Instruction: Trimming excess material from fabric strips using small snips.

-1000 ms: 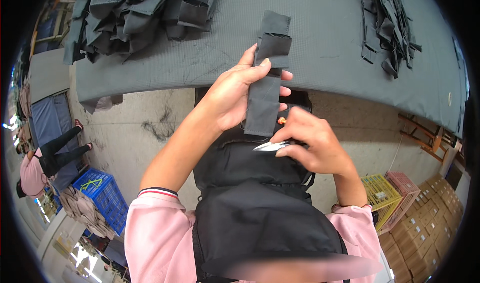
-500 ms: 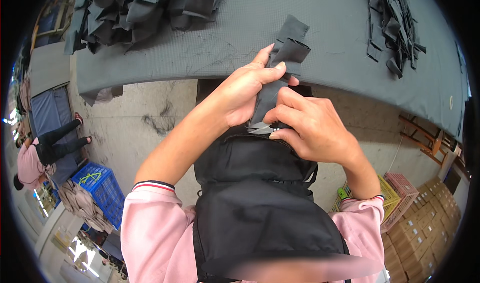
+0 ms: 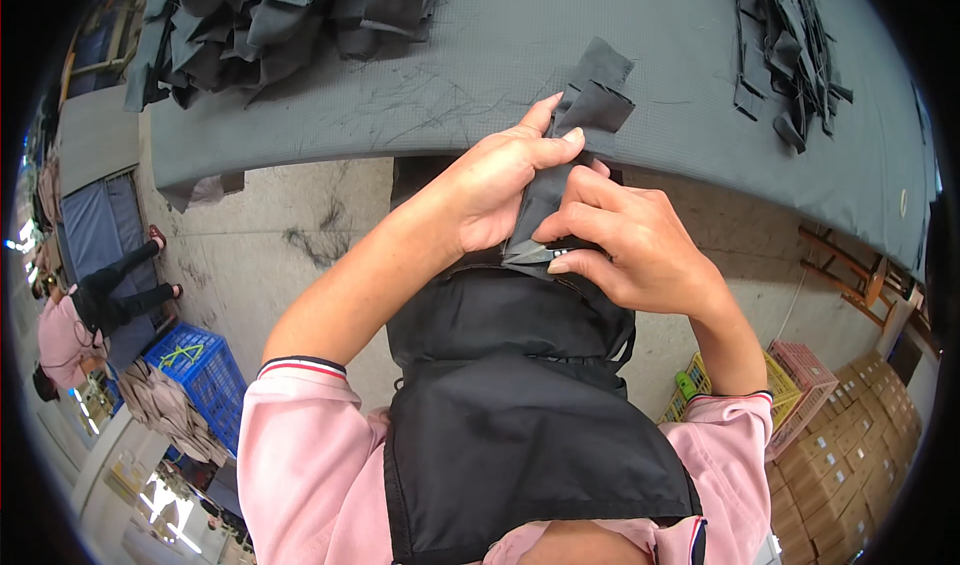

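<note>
My left hand (image 3: 505,180) grips a dark grey fabric strip (image 3: 540,202) near the table's front edge, thumb on top. The strip's folded upper end (image 3: 600,107) sticks out beyond my fingers over the tabletop. In my right hand (image 3: 630,235) is a pair of small thread snips (image 3: 530,254), pinched between thumb and fingers. Their pointed blades lie at the strip's lower end, just above my black apron (image 3: 530,415). Whether the blades touch the cloth, I cannot tell.
The table (image 3: 480,65) is covered in grey cloth, with loose threads. A heap of dark fabric pieces (image 3: 260,25) lies at its far left, a smaller pile (image 3: 785,50) at right. A blue crate (image 3: 205,380) stands at left; cartons (image 3: 845,455) are stacked at right. Another person (image 3: 70,335) is at far left.
Both hands have shifted slightly to the right with the fabric strip. The snips' blades now look closer together than before.
</note>
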